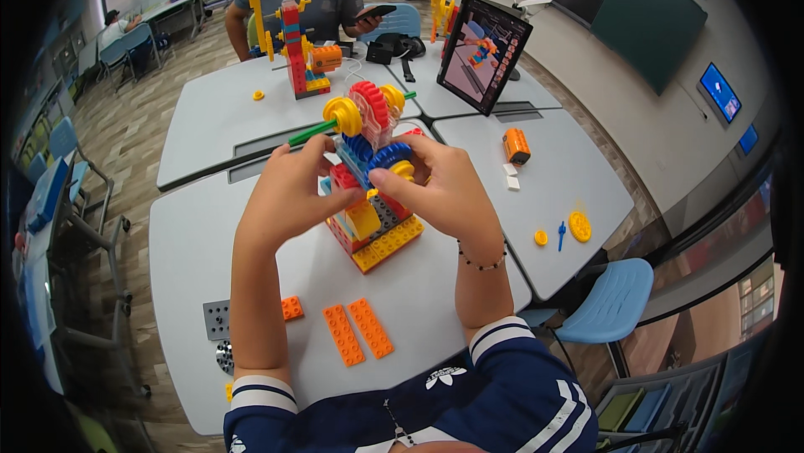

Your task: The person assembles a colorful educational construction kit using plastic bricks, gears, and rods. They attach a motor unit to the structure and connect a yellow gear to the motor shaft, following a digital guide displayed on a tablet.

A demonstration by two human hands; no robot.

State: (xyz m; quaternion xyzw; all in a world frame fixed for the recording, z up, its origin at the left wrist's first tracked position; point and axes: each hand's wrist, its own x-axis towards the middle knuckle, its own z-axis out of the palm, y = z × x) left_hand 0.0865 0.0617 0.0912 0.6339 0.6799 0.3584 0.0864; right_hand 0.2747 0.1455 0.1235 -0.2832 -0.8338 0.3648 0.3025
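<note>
Brick model (363, 222), on the near table (429, 290) between left hand (285, 189) and right hand (450, 189) (fingers of both clamped on its gear section), appears largely assembled, with gears (392, 154) and green axle (312, 133) fitted; loose orange plates (342, 334) remain unattached.

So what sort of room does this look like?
Probably a classroom for building activities: there's a dark green wall board, light-topped tables pushed together, and a colourful toy-brick model.
</note>
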